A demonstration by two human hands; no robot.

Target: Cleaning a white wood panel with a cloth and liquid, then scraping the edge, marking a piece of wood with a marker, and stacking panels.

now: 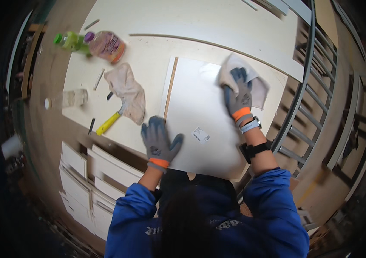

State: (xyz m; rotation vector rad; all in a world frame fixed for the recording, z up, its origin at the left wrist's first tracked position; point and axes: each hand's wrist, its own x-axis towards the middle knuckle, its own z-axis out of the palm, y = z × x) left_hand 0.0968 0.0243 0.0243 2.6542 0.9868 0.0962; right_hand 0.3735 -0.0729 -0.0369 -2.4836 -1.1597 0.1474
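Note:
A white board [191,107] with a bare brown edge on its left side lies on the table before me. A small printed label [200,134] is stuck near its middle. My left hand [160,139], in a grey and blue work glove, rests with fingers spread on the board's near left edge. At the far right corner my right hand [239,92], gloved alike, presses a pale cloth [259,88] against the surface. Its fingers lie over the cloth, which is slightly blurred. A whitish wet-looking patch [209,73] shows beside the cloth.
Left on the white table [148,56] lie a crumpled cloth [128,88], a yellow-handled tool [108,123], a clear jar [74,98], a purple-capped bottle [106,46] and a green-capped bottle [72,41]. A long strip [217,45] spans behind. A roller conveyor [307,109] stands right; stacked panels [79,185] stand lower left.

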